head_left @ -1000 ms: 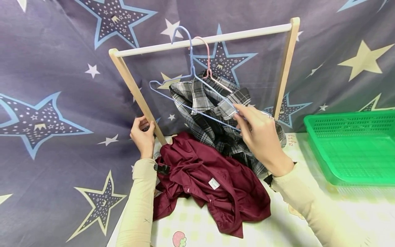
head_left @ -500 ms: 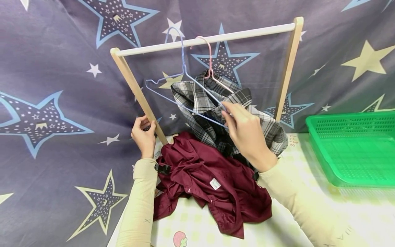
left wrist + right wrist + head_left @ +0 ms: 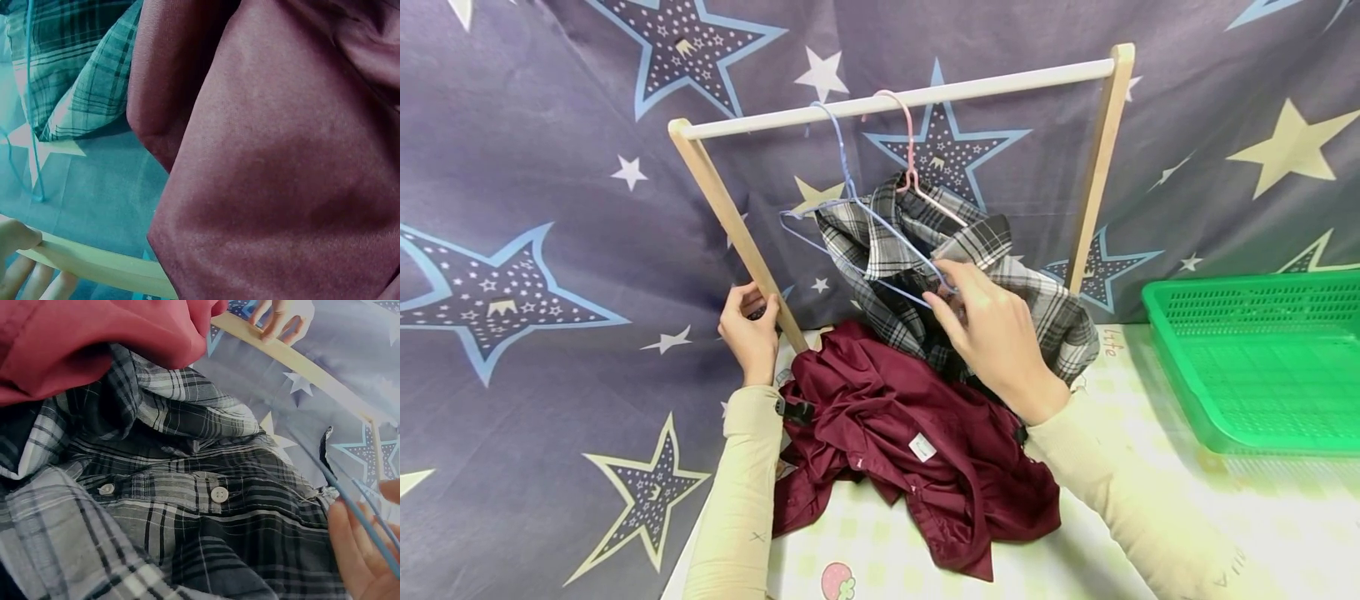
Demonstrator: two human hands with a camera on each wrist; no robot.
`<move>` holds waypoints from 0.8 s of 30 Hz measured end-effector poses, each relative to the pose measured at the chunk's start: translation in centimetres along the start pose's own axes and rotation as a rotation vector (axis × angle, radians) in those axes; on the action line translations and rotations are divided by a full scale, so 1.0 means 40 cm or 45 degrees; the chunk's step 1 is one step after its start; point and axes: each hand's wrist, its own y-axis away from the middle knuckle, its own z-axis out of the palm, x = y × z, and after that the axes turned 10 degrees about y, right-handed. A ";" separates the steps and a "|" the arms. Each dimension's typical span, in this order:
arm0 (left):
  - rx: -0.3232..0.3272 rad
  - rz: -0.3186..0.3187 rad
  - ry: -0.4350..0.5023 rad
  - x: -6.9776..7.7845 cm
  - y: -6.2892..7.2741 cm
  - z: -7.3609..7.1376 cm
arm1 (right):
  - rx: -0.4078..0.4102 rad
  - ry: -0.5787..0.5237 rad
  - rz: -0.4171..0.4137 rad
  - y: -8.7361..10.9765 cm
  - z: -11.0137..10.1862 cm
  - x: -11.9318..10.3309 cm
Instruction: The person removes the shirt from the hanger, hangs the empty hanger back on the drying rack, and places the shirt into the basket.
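My left hand [image 3: 751, 333] holds the left wooden post [image 3: 730, 218] of a small clothes rack between thumb and fingers, also visible in the left wrist view. With its thumb and fingers, my right hand [image 3: 992, 337] pinches the right end of a bare blue wire hanger [image 3: 843, 158]. The hook of that hanger lies over the white bar [image 3: 1000, 87], left of a pink hanger [image 3: 911, 142] on the same bar. From the pink one hangs a black-and-white plaid shirt [image 3: 1060, 329], partly behind my right hand. A maroon shirt [image 3: 910, 450] lies crumpled in front, with a white label [image 3: 922, 447].
A green plastic basket [image 3: 1176, 379] stands to the right on the pale checked tablecloth [image 3: 865, 533]. Close behind the rack hangs a dark cloth [image 3: 587, 217] printed with stars. The right wooden post [image 3: 1096, 183] holds the bar's other end.
My right hand has moved left with the blue hanger, whose hook has come down from above the bar onto it. My left hand stays on the post.
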 end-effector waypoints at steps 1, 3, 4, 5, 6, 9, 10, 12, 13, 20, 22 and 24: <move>0.000 0.003 -0.003 0.000 0.000 0.000 | 0.009 0.026 -0.014 0.003 -0.001 -0.001; 0.002 0.008 -0.005 -0.002 -0.001 0.000 | 0.041 0.092 -0.057 0.010 -0.004 -0.005; 0.004 0.008 -0.004 -0.002 -0.001 0.000 | 0.062 0.122 -0.084 0.013 -0.006 -0.009; 0.005 0.007 -0.004 -0.002 -0.001 0.001 | 0.082 0.149 -0.111 0.015 -0.007 -0.013; 0.005 0.007 0.001 -0.002 -0.001 0.000 | 0.101 0.167 -0.139 0.017 -0.008 -0.016; 0.006 0.004 0.007 -0.002 -0.001 0.000 | 0.142 0.182 -0.205 0.021 -0.013 -0.030; 0.005 0.005 0.012 -0.001 0.000 -0.001 | 0.155 0.173 -0.225 0.022 -0.015 -0.034; 0.003 0.009 0.018 0.001 0.001 -0.001 | 0.170 0.160 -0.261 0.023 -0.018 -0.043; 0.004 0.011 0.014 0.001 0.001 -0.001 | 0.177 0.155 -0.277 0.023 -0.021 -0.047; 0.016 0.008 -0.007 0.000 0.001 -0.001 | 0.140 0.147 -0.388 0.029 -0.024 -0.074; 0.015 0.007 -0.007 0.000 0.001 0.000 | 0.084 0.154 -0.408 0.035 -0.018 -0.079; 0.013 0.006 -0.001 0.001 0.002 0.000 | 0.018 0.158 -0.422 0.042 -0.009 -0.083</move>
